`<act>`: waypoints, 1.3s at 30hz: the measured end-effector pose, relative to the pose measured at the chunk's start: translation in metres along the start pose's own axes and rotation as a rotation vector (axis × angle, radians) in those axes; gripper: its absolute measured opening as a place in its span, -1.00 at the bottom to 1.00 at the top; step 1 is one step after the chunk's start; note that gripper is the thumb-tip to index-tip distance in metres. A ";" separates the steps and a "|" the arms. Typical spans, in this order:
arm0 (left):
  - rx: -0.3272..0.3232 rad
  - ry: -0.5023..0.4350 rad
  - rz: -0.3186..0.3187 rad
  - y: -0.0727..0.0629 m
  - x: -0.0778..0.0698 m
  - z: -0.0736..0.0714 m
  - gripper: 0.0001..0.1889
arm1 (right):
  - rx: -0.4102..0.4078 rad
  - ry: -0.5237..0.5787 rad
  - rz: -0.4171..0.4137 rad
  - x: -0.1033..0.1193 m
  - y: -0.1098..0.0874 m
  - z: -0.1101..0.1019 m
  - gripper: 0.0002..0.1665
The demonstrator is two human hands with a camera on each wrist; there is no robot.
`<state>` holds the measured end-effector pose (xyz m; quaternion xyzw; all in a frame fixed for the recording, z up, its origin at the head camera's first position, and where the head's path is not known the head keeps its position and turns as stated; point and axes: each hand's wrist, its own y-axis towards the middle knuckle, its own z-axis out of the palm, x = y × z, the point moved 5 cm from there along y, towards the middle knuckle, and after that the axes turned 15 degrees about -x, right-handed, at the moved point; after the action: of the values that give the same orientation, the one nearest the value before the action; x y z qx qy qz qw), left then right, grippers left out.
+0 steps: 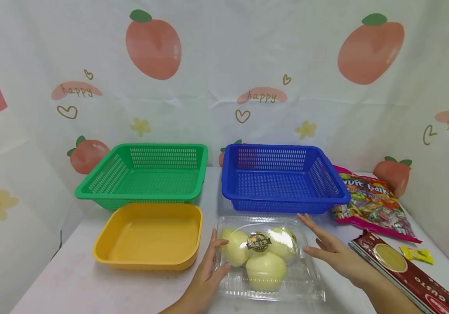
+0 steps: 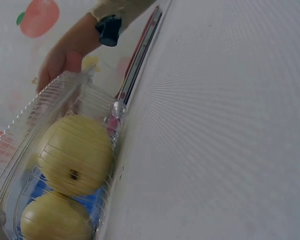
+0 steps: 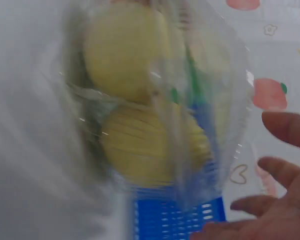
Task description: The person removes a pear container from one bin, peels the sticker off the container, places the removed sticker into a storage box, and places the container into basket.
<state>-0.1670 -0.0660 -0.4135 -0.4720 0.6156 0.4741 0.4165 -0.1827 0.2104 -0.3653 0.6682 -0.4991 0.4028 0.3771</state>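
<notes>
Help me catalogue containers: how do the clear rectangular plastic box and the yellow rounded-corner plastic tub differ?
The box is see-through; the tub is opaque. The box is lidded; the tub open-topped. The left hand touches the box, not the tub. Both stand on the white table.

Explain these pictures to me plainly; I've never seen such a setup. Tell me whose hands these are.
These are a person's bare hands, not a machine. The widest picture comes from a camera on the head; the other two, from one on each wrist, look tilted. The table bears a green basket, a blue basket, a yellow tub, a colourful bag, a dark red packet, a small yellow packet and a clear box of pale round fruits. The left hand touches the box's left side; the right hand is spread beside its right side. Neither appears to grip it.
</notes>
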 end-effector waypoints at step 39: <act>0.022 -0.016 -0.005 0.000 0.002 0.000 -0.57 | 0.405 -0.377 -0.163 0.064 0.081 0.050 -0.52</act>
<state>-0.1672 -0.0662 -0.4155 -0.4651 0.6164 0.4700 0.4276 -0.2418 0.1245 -0.3183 0.8310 -0.4144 0.3312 0.1677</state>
